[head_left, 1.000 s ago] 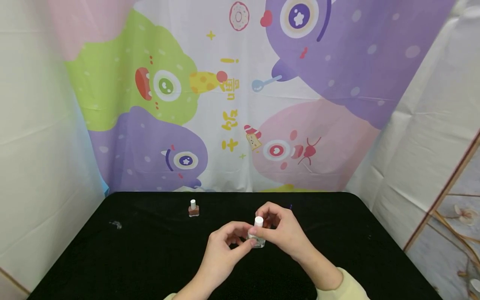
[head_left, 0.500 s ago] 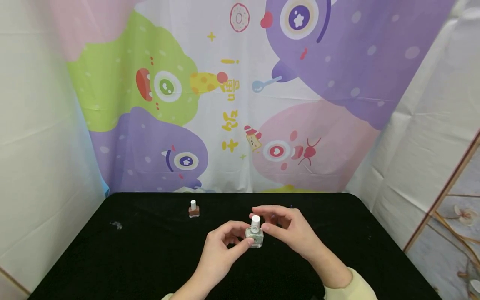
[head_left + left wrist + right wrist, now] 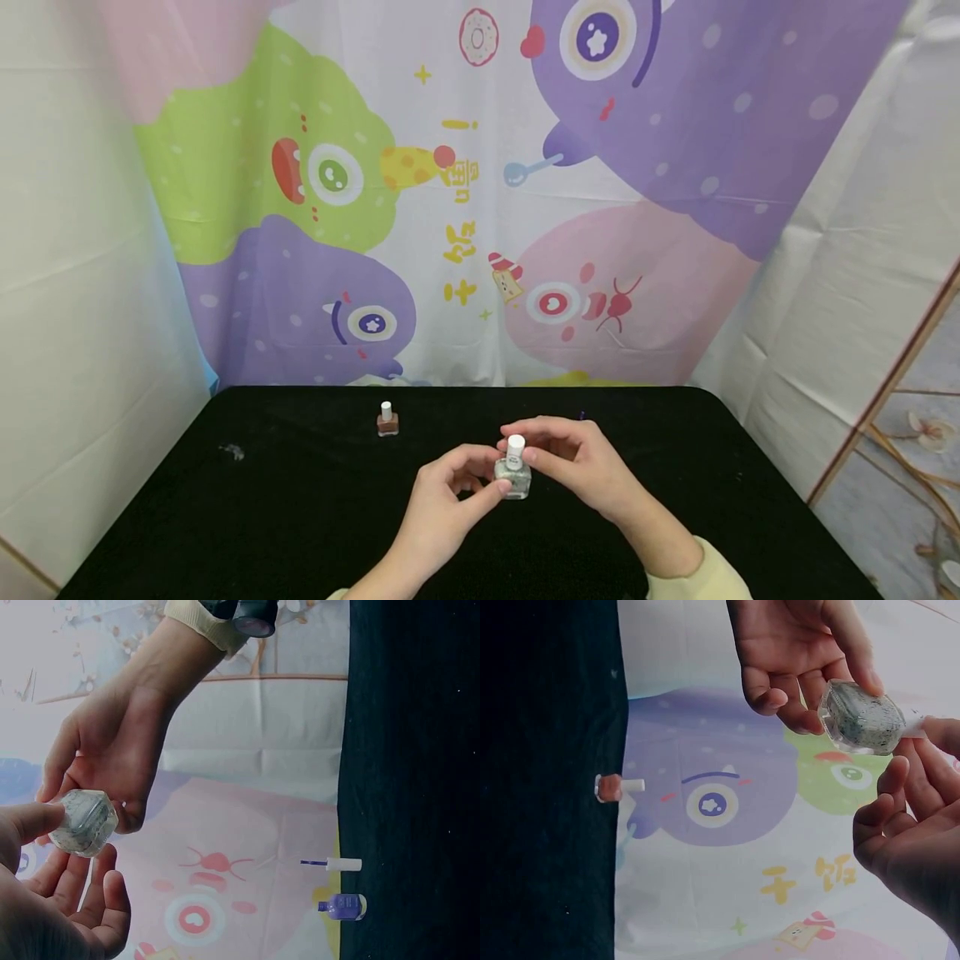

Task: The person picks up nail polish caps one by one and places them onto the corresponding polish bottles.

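Note:
A clear glass nail polish bottle [image 3: 513, 481] with glittery contents and a white cap [image 3: 516, 447] is held up over the table, tilted slightly. My left hand [image 3: 450, 498] grips its glass body between thumb and fingers. Thumb and fingertips of my right hand [image 3: 581, 454] pinch the cap, which sits on the bottle's neck; the right wrist view shows this cap [image 3: 913, 726] partly covered. In the left wrist view the bottle's base [image 3: 84, 823] faces the camera, with the cap hidden behind it.
Toward the table's far edge stands a brown nail polish bottle [image 3: 387, 422] with a white cap. An uncapped purple nail polish bottle [image 3: 345, 907] stands beside its upright brush cap [image 3: 343, 864]. A small whitish smear [image 3: 232, 451] marks the black tablecloth [image 3: 300, 517] at left.
My right fingers come slightly off the cap by half a second ago, then close on it again. The bottle shifts a little right and down; the left hand keeps its grip.

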